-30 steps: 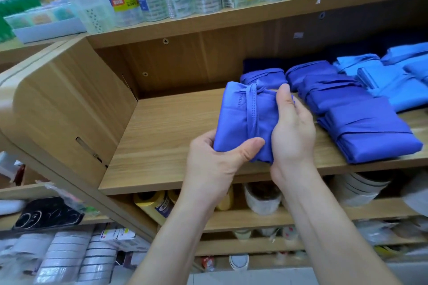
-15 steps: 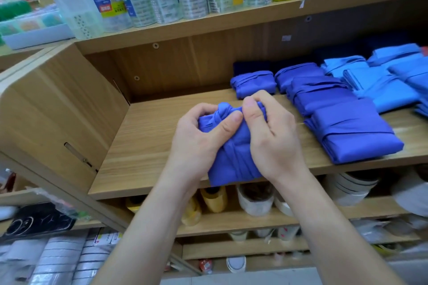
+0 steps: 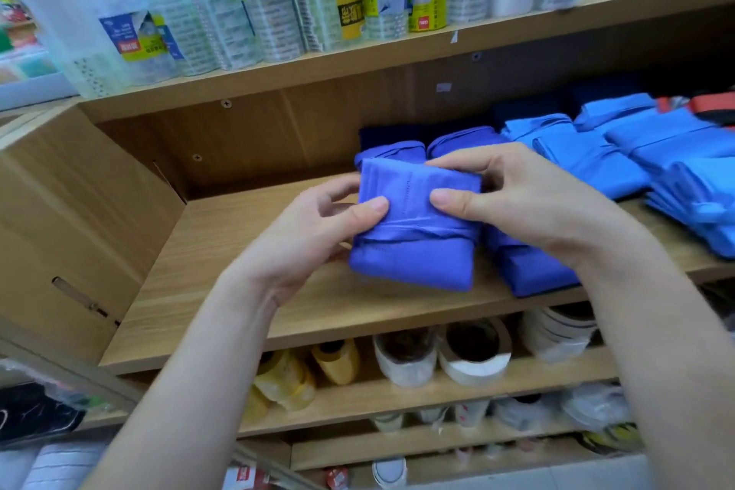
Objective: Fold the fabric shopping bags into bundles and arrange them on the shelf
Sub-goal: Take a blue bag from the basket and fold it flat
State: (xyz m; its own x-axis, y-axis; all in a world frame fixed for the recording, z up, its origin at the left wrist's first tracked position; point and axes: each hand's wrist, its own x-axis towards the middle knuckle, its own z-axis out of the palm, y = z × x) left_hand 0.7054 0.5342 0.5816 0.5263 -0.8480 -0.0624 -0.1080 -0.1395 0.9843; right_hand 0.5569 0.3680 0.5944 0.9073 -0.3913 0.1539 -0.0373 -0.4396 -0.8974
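Note:
A folded purple-blue fabric bag bundle (image 3: 413,247), wrapped round by its own handle strap, is held just above the wooden shelf (image 3: 222,290). My left hand (image 3: 318,235) grips its left edge, thumb on top. My right hand (image 3: 517,203) pinches its upper right edge, thumb on the front face. Behind and to the right lie more purple-blue bundles (image 3: 529,270) in a row, partly hidden by my right hand.
Lighter blue folded bags (image 3: 620,159) fill the shelf's right side, with something red (image 3: 712,107) at the far right. Packaged goods (image 3: 254,4) stand on the shelf above. Tape rolls (image 3: 473,354) sit on the shelf below. A wooden side panel (image 3: 75,231) closes the left.
The bundle was bunched under both hands at the shelf's front edge; now it is turned flat side up, squared off, and held further in over the shelf. The view moved closer.

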